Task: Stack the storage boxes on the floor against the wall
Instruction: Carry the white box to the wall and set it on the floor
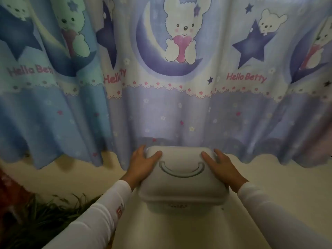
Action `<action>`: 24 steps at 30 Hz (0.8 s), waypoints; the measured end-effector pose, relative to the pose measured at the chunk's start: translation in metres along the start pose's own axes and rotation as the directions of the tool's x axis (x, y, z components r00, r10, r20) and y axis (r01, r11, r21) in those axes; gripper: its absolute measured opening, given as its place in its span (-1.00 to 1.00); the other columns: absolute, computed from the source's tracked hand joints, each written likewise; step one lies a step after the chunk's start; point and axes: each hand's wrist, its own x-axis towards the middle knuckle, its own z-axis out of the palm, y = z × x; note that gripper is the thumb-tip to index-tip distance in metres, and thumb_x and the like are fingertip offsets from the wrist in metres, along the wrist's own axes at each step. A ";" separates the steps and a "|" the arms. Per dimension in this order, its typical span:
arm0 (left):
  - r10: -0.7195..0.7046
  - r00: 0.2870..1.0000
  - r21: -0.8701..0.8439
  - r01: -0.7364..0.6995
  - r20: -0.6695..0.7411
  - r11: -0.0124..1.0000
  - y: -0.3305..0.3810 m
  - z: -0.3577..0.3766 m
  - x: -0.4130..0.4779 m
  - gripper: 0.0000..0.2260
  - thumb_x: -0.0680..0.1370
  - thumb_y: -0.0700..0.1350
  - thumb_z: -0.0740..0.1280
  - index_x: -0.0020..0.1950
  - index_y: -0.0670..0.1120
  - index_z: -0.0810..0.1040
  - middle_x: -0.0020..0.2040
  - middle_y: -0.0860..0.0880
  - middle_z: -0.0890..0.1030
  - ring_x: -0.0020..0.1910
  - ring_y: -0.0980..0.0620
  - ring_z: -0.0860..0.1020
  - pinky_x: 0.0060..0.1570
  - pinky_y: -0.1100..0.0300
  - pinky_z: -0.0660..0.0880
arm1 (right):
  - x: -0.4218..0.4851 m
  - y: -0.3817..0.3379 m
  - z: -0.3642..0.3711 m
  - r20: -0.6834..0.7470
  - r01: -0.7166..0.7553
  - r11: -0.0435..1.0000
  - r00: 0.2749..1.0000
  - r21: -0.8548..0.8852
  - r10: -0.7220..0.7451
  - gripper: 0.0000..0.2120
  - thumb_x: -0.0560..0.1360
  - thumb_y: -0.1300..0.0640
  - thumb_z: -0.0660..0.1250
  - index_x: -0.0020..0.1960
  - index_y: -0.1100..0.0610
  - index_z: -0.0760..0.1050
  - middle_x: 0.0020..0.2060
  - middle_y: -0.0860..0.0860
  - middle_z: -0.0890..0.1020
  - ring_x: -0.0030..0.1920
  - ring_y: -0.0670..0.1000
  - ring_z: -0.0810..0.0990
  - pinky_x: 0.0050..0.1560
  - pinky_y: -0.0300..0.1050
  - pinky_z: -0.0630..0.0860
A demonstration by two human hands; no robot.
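Note:
A white storage box (182, 186) with a rounded lid and a curved grey handle (181, 169) sits low in the middle of the head view, its far end touching the curtain hem. My left hand (142, 164) clasps the box's left side, thumb lying on the lid. My right hand (221, 166) clasps the right side the same way. Both arms wear white sleeves. What is under the box is hidden; I cannot tell whether it rests on another box or on the floor.
A blue and purple curtain (161, 105) printed with bears, moons and stars hangs right behind the box. A pale floor (269, 177) spreads around it. Dark green leaves of a plant (39, 216) lie at the lower left, beside something red (7, 186).

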 end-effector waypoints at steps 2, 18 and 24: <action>-0.051 0.999 -0.045 0.052 0.015 0.998 -0.004 0.001 -0.002 -0.18 0.42 0.28 0.39 0.56 0.00 0.16 0.55 -0.08 0.22 0.45 -0.15 0.30 0.38 -0.04 0.30 | -0.001 -0.001 0.001 0.033 -0.047 0.998 0.998 0.043 0.045 0.01 0.22 -0.55 0.15 0.53 -0.05 0.10 0.48 0.09 0.25 0.37 0.19 0.33 0.29 0.15 0.34; -0.079 0.995 -0.045 0.082 0.063 0.996 -0.015 0.011 -0.008 -0.26 0.42 0.32 0.35 0.53 0.19 0.16 0.43 -0.05 0.39 0.28 -0.18 0.45 0.21 -0.10 0.46 | -0.001 0.008 0.007 0.054 -0.120 0.966 0.992 0.227 0.111 -0.14 0.35 -0.35 0.36 0.53 -0.13 0.11 0.43 0.06 0.35 0.29 0.17 0.41 0.27 0.13 0.40; -0.079 0.994 -0.077 0.085 0.078 0.993 -0.014 0.009 -0.014 -0.26 0.44 0.30 0.34 0.55 0.19 0.12 0.46 -0.06 0.35 0.31 -0.19 0.43 0.23 -0.11 0.44 | -0.009 0.003 0.005 0.026 -0.115 0.964 0.993 0.240 0.112 -0.15 0.32 -0.37 0.38 0.51 -0.15 0.15 0.41 0.04 0.39 0.26 0.16 0.44 0.26 0.15 0.42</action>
